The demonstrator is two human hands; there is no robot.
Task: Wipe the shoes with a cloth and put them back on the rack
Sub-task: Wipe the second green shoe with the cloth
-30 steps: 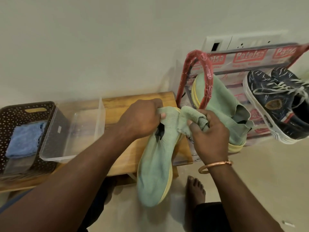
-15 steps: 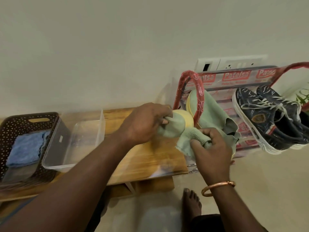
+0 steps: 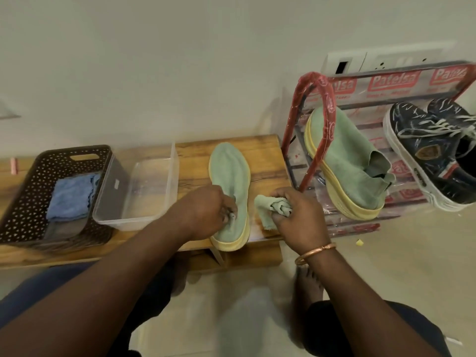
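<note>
The left hand (image 3: 206, 213) curls its fingers over the heel end of a pale green slip-on shoe (image 3: 230, 186) and grips it at the collar. The right hand (image 3: 300, 220), with a copper bangle (image 3: 315, 252) on its wrist, is closed round a bunched green cloth (image 3: 271, 208), which sticks out from the fist toward the shoe and sits just beside its yellow sole edge.

A second ago the shoe hung in the air between both hands, toe down past the edge of the surface, with the cloth pressed to it. Half a second ago it was raised with the sole turned up. Now it lies upright on the wooden surface (image 3: 265, 155), toe pointing at the wall, and the cloth is off it.

To the left of the shoe on the same surface stands a clear plastic tub (image 3: 140, 202). Touching the tub's left side is a dark perforated basket (image 3: 31, 191) with a folded blue cloth (image 3: 69, 197) inside. To the right, on the floor, stands the red-framed shoe rack (image 3: 323, 99). It carries the matching green shoe (image 3: 353, 166), tilted toe up, and beside it a pair of dark blue lace-up sneakers (image 3: 427, 153). A white socket plate (image 3: 345, 64) is on the wall behind the rack. A bare foot (image 3: 307, 287) rests on the floor below the right wrist.
</note>
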